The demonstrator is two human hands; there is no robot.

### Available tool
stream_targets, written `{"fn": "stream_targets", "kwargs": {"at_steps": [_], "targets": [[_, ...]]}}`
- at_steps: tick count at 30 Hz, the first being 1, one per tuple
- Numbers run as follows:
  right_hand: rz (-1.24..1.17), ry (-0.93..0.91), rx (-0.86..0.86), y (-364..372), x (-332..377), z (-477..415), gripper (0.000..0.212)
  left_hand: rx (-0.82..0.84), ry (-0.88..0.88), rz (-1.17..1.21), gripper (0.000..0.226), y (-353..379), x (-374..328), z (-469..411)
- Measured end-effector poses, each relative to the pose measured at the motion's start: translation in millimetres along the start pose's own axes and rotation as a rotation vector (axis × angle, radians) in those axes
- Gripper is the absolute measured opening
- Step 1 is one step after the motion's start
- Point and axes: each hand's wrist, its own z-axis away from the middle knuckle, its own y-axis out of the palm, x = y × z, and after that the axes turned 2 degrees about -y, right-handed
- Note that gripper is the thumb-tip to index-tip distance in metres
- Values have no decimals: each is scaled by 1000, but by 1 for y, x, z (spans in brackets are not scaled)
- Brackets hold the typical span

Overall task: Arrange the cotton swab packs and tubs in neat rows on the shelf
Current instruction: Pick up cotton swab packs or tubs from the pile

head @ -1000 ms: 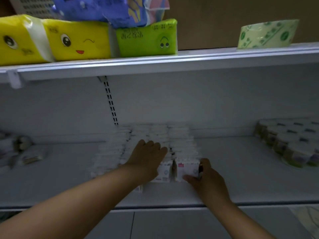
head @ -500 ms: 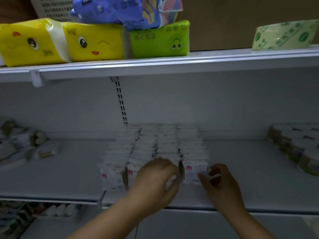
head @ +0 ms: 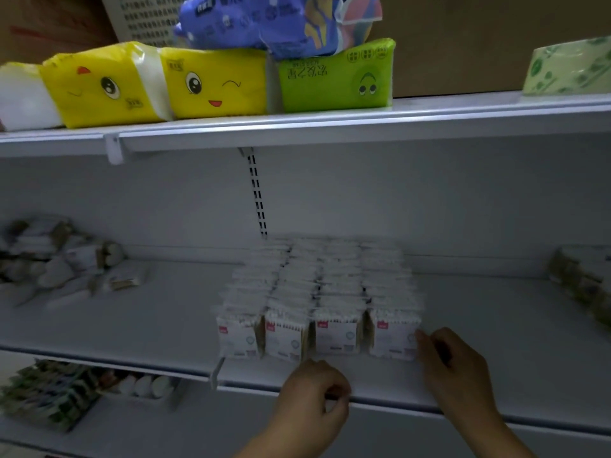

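The left grip (head: 314, 390) has drawn back off the cotton swab packs (head: 324, 292) to the front edge of the shelf (head: 165, 325), fingers curled on nothing. The right grip (head: 453, 361) still touches the right side of the rightmost front pack (head: 393, 338); whether it pinches cannot be told. Four rows stand mid-shelf. Loose packs (head: 66, 259) heap at the left end, blurred tubs (head: 582, 282) at the right; yellow tissue packs (head: 215, 84) lie on the upper shelf (head: 363, 117).
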Motion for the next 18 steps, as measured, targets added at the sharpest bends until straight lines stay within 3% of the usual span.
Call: {"fn": "stream_targets", "kwargs": {"at_steps": [5, 10, 15, 18], "targets": [[-69, -18, -78, -4, 11, 8, 42, 71, 40, -33, 22, -16, -7, 0], [-175, -230, -164, 21, 78, 23, 36, -75, 258, -45, 22, -71, -1, 4], [-215, -383, 6, 99, 174, 34, 35, -223, 322, -205, 29, -168, 57, 18], [33, -471, 322, 170, 237, 41, 26, -194, 109, -393, 44, -231, 119, 28]]}}
